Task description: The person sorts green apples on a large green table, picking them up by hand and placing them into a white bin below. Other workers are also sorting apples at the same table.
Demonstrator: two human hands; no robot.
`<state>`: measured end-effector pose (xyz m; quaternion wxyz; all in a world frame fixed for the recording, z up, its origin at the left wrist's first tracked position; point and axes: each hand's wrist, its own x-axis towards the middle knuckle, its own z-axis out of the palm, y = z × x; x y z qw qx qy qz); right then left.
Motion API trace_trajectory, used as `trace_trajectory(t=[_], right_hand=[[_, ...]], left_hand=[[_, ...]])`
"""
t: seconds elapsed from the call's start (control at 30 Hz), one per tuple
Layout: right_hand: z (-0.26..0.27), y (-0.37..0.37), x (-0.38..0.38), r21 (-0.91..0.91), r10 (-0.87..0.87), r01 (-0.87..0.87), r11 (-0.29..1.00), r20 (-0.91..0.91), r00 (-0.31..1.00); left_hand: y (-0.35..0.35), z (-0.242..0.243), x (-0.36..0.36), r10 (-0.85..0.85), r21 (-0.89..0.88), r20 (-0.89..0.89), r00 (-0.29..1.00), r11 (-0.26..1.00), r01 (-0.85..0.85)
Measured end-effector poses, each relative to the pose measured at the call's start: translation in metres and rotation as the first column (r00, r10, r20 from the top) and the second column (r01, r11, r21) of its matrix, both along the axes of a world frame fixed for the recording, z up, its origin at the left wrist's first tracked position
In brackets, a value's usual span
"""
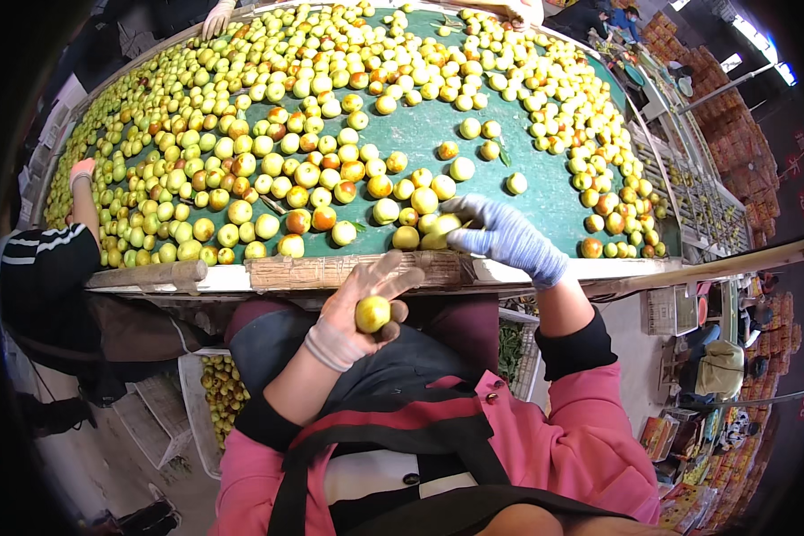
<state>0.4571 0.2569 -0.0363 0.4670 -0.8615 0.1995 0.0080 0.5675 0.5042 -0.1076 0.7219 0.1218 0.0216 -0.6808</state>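
Note:
Many small round fruits, green and red-brown like jujubes [306, 175], are spread over a green-topped sorting table [429, 127]. My left hand [365, 308], in a pale glove with darkened fingertips, is palm up in front of the table's near edge and holds one yellow-green fruit [373, 314] with its fingers curled. My right hand [502, 234], in a blue-grey knitted glove, is over the near edge of the tabletop. Its fingers and thumb are around a yellowish fruit [447, 224] beside several others; its fingertips partly hide that fruit.
A wooden rail [348, 270] runs along the table's near edge. A crate of fruit [201, 409] stands below at left, and a white crate with green leaves [526, 355] at lower right. A co-worker's hand [82, 171] reaches over the left side; other gloved hands are at the far edge.

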Motion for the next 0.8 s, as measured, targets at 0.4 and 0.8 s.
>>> trace_trajectory(t=[0.4, 0.8], right_hand=[[-0.051, -0.151, 0.127, -0.721, -0.167, -0.125, 0.682, -0.319, 0.933], [-0.02, 0.051, 0.059, -0.352, 0.296, -0.22, 0.91, 0.179, 0.938]], left_hand=[[0.013, -0.019, 0.022, -0.002, -0.026, -0.233, 0.973, 1.0, -0.004], [0.034, -0.006, 0.031, 0.2, -0.248, -0.268, 0.942, 0.931, -0.268]])
